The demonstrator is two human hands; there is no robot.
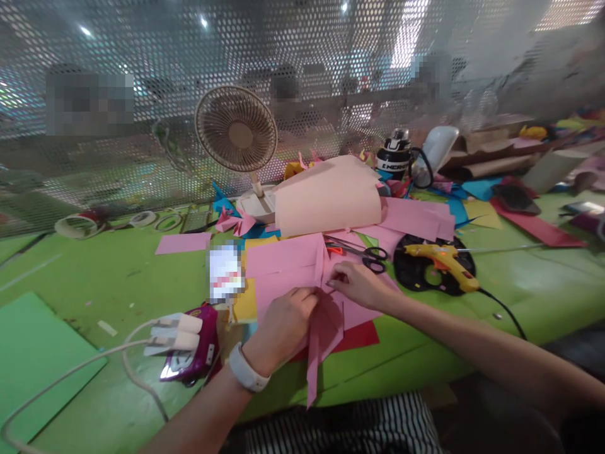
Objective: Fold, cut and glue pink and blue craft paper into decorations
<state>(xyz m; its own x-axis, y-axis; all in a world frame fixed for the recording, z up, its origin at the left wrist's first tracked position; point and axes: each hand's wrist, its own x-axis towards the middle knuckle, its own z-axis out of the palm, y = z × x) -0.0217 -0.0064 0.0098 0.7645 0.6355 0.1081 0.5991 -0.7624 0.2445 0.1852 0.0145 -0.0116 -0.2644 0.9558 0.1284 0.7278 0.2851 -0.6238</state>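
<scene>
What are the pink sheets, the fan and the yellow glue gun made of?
Pink sheets: probably matte paper, thin with straight edges and creases, and no shine. Fan: likely smooth plastic, by its pale, moulded look. Yellow glue gun: seemingly hard, smooth plastic, from its even colour and moulded shape.

The left forearm (208, 407) reaches up from below, its hand (290, 318) back upward, fingers (306, 294) bent inward and pinching. The right forearm (454, 331) slants in from the side; the right hand (352, 284) curls close beside the left fingertips, its own grip unclear.
</scene>
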